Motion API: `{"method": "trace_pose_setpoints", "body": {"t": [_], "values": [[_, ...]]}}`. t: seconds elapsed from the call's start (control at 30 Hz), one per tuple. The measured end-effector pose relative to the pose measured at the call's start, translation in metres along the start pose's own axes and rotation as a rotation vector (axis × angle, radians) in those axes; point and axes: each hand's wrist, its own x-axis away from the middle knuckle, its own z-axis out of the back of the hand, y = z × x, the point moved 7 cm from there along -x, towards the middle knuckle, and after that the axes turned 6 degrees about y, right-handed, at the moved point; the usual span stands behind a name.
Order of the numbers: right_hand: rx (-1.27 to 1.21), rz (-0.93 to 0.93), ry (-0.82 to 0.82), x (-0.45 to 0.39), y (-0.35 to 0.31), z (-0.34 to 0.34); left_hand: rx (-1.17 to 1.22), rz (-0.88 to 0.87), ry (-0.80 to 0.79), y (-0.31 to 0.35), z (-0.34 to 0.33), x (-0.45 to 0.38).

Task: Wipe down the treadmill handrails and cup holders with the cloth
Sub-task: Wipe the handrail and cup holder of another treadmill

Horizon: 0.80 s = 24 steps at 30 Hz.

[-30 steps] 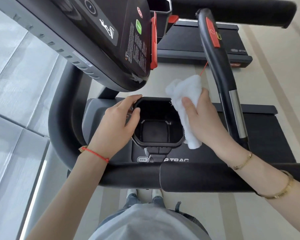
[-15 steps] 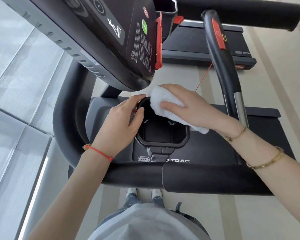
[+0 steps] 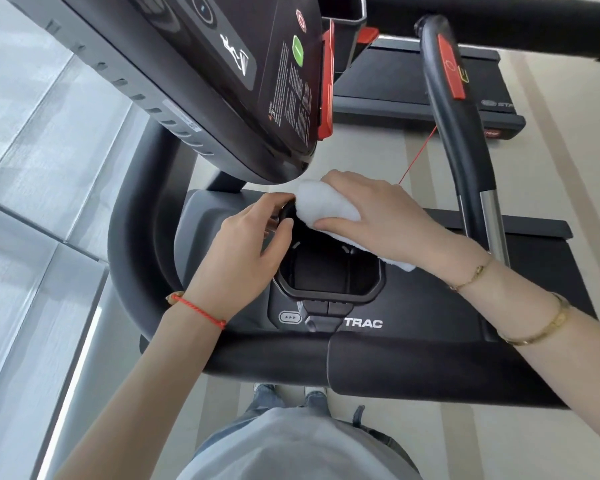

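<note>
Since a second ago, my right hand [image 3: 378, 216] slid the cloth [image 3: 326, 207] onto the cup holder [image 3: 329, 292]'s far rim, fingers pinching it. Left hand [image 3: 243, 247] grips the left rim; press evenly around every edge.

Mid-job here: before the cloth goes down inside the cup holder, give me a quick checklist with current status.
1. White cloth held by right hand: ok.
2. Cloth on the far rim of the cup holder: ok.
3. Left hand steadying the holder's left rim: ok.
4. Holder free of bottles or items: ok, its floor shows bare.
5. Holder interior already wiped: cannot tell.
6. Front handrail wiped: cannot tell.
</note>
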Motion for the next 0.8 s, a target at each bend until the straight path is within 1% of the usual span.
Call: {"method": "trace_pose_setpoints", "body": {"t": [0.07, 0.13, 0.2, 0.3, 0.33, 0.4, 0.47, 0.53, 0.63, 0.7, 0.8], "values": [[-0.121, -0.095, 0.040, 0.019, 0.015, 0.004, 0.005, 0.012, -0.014, -0.001, -0.001, 0.000], [-0.193, -0.161, 0.033, 0.027, 0.024, 0.003, 0.008, 0.007, -0.011, 0.000, 0.001, 0.001], [-0.113, -0.123, 0.018, 0.016, 0.018, 0.000, 0.008, -0.003, -0.011, 0.001, 0.000, 0.001], [0.020, -0.006, -0.021, -0.008, -0.002, -0.004, 0.002, -0.015, -0.002, 0.001, 0.001, 0.000], [0.019, 0.007, -0.041, -0.012, -0.006, -0.005, -0.003, -0.018, 0.005, 0.000, 0.001, 0.000], [-0.018, -0.026, -0.037, -0.010, -0.005, -0.004, -0.005, -0.023, 0.006, 0.001, 0.001, 0.000], [-0.058, -0.103, 0.027, 0.002, 0.002, -0.001, -0.001, -0.025, 0.001, 0.002, 0.001, 0.000], [-0.151, -0.245, 0.091, 0.021, 0.010, -0.002, 0.000, -0.013, -0.006, 0.002, 0.002, 0.000], [-0.442, -0.493, 0.145, 0.063, 0.016, -0.014, -0.012, 0.003, -0.015, 0.001, 0.001, 0.000], [-0.585, -0.570, 0.147, 0.084, 0.011, -0.024, -0.029, 0.015, -0.020, 0.000, 0.000, 0.000], [-0.588, -0.628, 0.126, 0.077, 0.015, -0.025, -0.038, 0.019, -0.025, 0.000, 0.000, 0.000]]}}
